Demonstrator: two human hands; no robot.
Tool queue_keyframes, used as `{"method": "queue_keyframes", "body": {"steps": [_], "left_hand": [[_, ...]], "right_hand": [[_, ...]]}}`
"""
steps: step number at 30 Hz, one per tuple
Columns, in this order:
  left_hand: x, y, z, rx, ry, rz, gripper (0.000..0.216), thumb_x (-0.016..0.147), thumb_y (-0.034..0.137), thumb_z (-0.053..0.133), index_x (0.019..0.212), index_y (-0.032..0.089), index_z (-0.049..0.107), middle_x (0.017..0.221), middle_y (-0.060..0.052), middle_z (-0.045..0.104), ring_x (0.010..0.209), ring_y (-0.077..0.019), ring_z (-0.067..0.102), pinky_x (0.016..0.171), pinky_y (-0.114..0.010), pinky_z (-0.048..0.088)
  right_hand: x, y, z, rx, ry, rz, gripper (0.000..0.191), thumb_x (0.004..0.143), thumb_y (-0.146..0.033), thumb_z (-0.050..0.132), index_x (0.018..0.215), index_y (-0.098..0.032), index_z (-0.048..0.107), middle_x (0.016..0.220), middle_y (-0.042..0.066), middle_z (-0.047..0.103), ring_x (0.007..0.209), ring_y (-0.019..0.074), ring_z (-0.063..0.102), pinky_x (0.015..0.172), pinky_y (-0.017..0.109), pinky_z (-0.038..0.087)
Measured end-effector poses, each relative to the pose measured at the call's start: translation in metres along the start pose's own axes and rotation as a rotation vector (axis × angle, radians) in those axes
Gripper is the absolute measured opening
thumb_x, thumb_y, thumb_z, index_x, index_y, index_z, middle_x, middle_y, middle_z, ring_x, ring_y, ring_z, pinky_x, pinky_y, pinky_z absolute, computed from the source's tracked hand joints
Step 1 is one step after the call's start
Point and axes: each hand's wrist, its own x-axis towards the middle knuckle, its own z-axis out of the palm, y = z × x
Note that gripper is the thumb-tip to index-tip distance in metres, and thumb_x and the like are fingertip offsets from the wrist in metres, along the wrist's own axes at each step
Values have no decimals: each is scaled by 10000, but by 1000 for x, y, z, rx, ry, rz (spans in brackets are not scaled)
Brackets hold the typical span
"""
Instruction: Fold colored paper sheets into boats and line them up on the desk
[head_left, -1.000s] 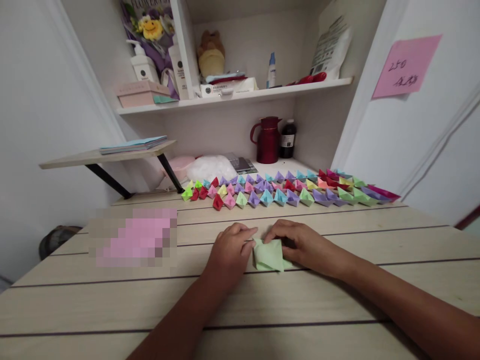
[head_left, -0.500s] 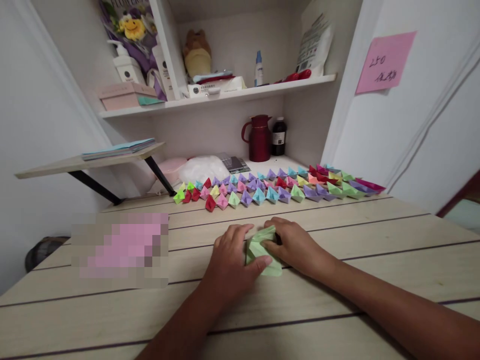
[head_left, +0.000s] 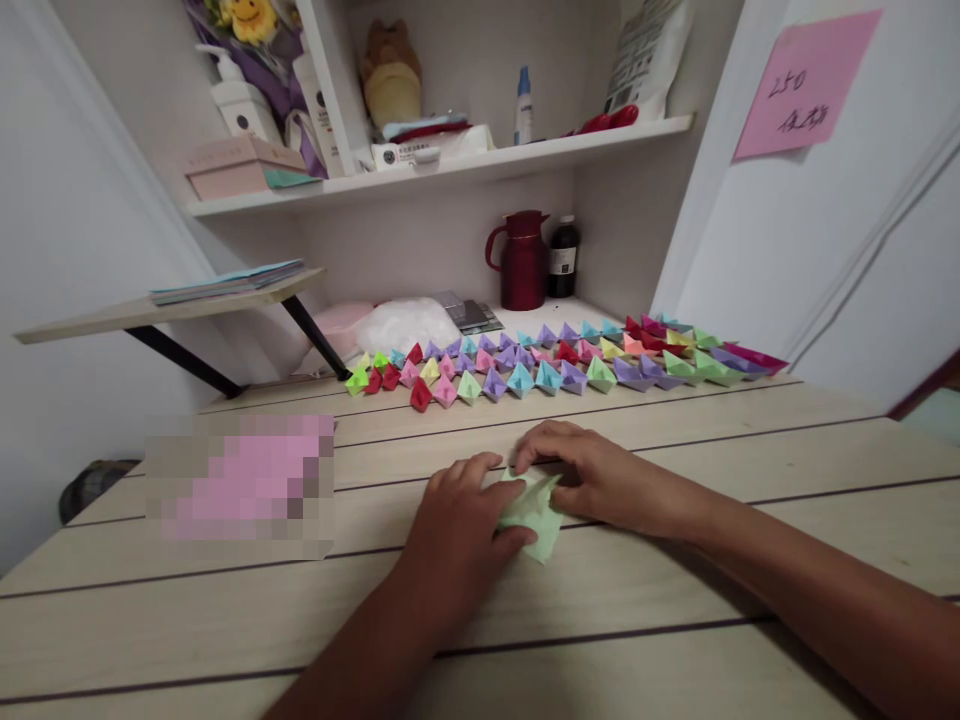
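A pale green sheet of folding paper [head_left: 538, 515], creased and partly folded, lies between my two hands on the wooden table [head_left: 645, 620]. My left hand [head_left: 469, 510] holds it from the left, the thumb and a finger pressing on its surface. At the upper right, my right hand [head_left: 581, 468] has its fingers curled at the paper's edge, the thumb touching the right corner. Both hands partly cover the sheet, so its full outline is hidden. Beyond them stand rows of small folded paper boats [head_left: 521, 378] in many colours.
A small raised wooden stand [head_left: 112, 315] bears a stack of blue-topped paper [head_left: 232, 280] at left. A blurred pink patch [head_left: 262, 480] lies below it. Behind the boats are a dark red jug [head_left: 523, 262], a dark bottle [head_left: 563, 258] and a white plastic bag [head_left: 409, 327].
The green paper has been turned and its fold has shifted between my hands. My right fingers have moved back from its middle to its edge. The view has tilted slightly downward.
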Motion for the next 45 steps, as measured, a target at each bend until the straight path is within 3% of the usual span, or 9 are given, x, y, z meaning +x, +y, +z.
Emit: {"method": "queue_keyframes", "body": {"steps": [6, 10, 15, 20, 28, 31, 34, 38, 45], "left_hand": [[-7, 2, -11, 69, -150, 76, 720, 749, 517, 684, 1389, 309, 428, 1493, -92, 379, 1350, -318, 348, 1075, -525, 305], [-12, 3, -13, 72, -197, 109, 880, 700, 667, 627, 1417, 214, 390, 1515, -161, 310, 1388, -351, 276, 1100, -575, 238], [-6, -5, -13, -77, 58, 24, 386, 984, 357, 312, 1064, 276, 681, 1274, -51, 606, 1217, -220, 521, 989, -422, 423], [-1, -14, -14, -128, 406, 18, 267, 914, 193, 471, 1080, 257, 670, 1190, -47, 594, 1061, -187, 577, 930, -361, 434], [-3, -11, -6, 36, 92, 133, 208, 834, 280, 653, 1042, 276, 662, 1024, -1, 645, 972, -195, 561, 892, -385, 393], [-2, -13, -5, 62, 58, 96, 208, 837, 215, 640, 1035, 274, 663, 1093, -1, 633, 1026, -204, 533, 888, -381, 392], [-3, -13, -6, 70, 25, 87, 217, 847, 204, 620, 1048, 275, 660, 1156, -11, 610, 1057, -212, 514, 879, -376, 399], [-5, -10, -8, 69, 13, 86, 232, 846, 222, 623, 1071, 270, 653, 1173, -34, 589, 1063, -219, 505, 873, -376, 401], [-3, -11, -10, 25, 9, 83, 167, 855, 215, 601, 999, 255, 675, 1091, -39, 594, 1021, -215, 512, 851, -371, 400]], "right_hand": [[-5, 1, -25, 24, -235, -72, 381, 721, -274, 744, 1092, -320, 675, 1227, 21, 579, 1180, 242, 499, 1005, 384, 365], [-6, -2, -29, 81, -301, -107, 240, 913, -397, 525, 896, -256, 718, 1141, 34, 639, 1166, 217, 526, 968, 341, 397], [-3, 0, -6, -136, -76, -35, 175, 814, -323, 659, 686, -206, 640, 1093, 45, 638, 1018, 234, 568, 904, 381, 394], [-1, 0, 6, -179, -27, 7, 144, 758, -303, 719, 717, -213, 614, 976, 37, 636, 930, 222, 559, 818, 351, 389], [2, -10, 20, -147, 67, 167, 121, 808, -289, 645, 730, -212, 594, 730, -8, 615, 775, 187, 560, 758, 340, 357], [1, -6, 12, 28, 26, 140, 111, 866, -282, 566, 805, -219, 635, 866, 17, 629, 854, 185, 572, 807, 336, 395], [2, 0, -8, 241, -145, 50, 176, 880, -324, 561, 1001, -244, 661, 1141, 42, 584, 1039, 197, 548, 902, 328, 409], [4, -4, -36, 301, -482, 26, 573, 717, -376, 747, 1245, -286, 545, 1215, 22, 542, 1087, 220, 543, 899, 319, 444], [-12, -33, -22, -91, -299, -24, 510, 693, -190, 745, 1158, -305, 571, 1263, 38, 555, 1190, 270, 465, 1008, 444, 339]]}}
